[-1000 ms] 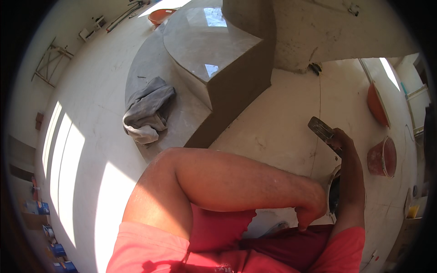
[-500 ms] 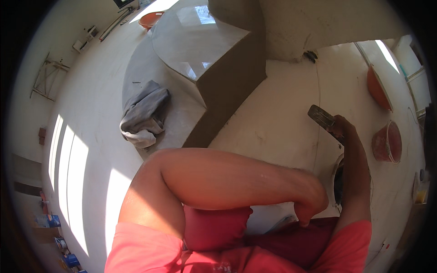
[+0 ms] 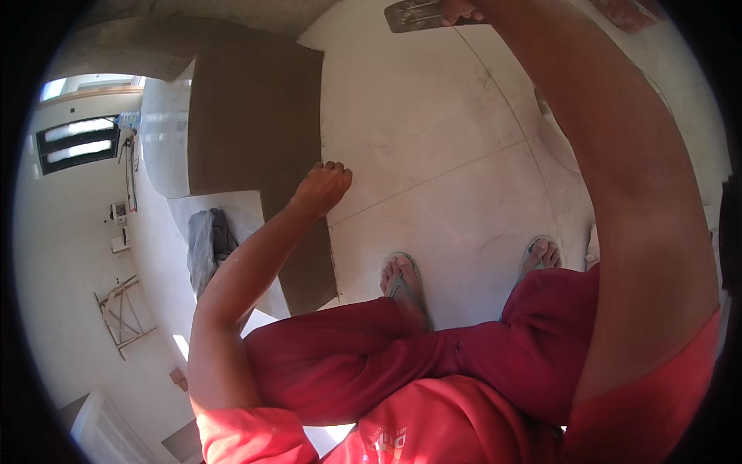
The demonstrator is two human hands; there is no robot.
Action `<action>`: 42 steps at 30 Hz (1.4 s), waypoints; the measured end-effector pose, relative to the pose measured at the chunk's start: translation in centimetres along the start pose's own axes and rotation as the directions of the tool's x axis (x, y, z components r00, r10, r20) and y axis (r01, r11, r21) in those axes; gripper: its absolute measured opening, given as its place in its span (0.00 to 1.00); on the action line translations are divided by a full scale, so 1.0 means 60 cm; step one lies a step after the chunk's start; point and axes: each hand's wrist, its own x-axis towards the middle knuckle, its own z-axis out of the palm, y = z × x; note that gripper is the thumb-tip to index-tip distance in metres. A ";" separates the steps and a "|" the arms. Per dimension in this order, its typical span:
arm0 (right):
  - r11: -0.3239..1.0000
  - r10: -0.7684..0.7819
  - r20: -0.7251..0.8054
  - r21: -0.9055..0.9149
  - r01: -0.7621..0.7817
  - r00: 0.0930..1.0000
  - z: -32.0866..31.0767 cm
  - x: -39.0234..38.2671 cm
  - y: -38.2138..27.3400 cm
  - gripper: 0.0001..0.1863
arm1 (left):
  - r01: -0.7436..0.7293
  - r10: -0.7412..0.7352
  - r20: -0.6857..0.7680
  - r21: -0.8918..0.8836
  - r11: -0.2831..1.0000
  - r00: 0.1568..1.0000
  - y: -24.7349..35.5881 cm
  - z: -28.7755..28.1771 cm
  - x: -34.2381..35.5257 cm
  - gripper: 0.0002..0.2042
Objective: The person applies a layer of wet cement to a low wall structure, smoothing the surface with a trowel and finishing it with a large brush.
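My right hand (image 3: 461,11) grips a flat, grey plastering trowel (image 3: 411,17) at the upper edge of the view, over the pale floor (image 3: 417,108). My left hand (image 3: 325,184) is curled closed beside the dark side of a stepped plastered block (image 3: 251,108); I cannot make out anything inside its fingers, or whether it touches the block. A crumpled grey cloth (image 3: 202,247) lies on the block's lower, lighter step, partly behind my left forearm. My feet in sandals (image 3: 402,274) stand on the floor.
A reddish container (image 3: 622,11) is at the upper right. A round opening or rim (image 3: 560,143) is partly behind my right arm. Along the left wall stand a wooden frame (image 3: 120,313) and small items (image 3: 124,232) below a dark-framed window (image 3: 77,143).
The view has turned, bringing my feet into sight. My left arm has unbent from across my lap to reach forward; my right arm, still holding the trowel, has stretched toward the upper edge.
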 end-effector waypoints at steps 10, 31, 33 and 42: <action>0.980 -0.194 0.057 -0.029 0.196 0.979 0.009 0.030 0.019 0.21 | 0.130 -0.159 0.069 0.312 0.941 0.985 -0.047 0.084 -0.064 0.32; 0.981 -0.193 0.037 -0.004 0.193 0.980 0.021 0.014 0.039 0.21 | 0.130 -0.191 0.139 0.359 0.924 0.972 -0.071 0.073 -0.054 0.33; 0.981 -0.194 0.036 0.002 0.194 0.980 0.022 0.014 0.041 0.21 | 0.126 -0.189 0.141 0.366 0.922 0.972 -0.070 0.073 -0.054 0.33; 0.980 -0.200 0.028 0.007 0.200 0.979 0.021 0.010 0.044 0.22 | 0.142 -0.188 0.109 0.338 0.930 0.976 -0.068 0.076 -0.062 0.34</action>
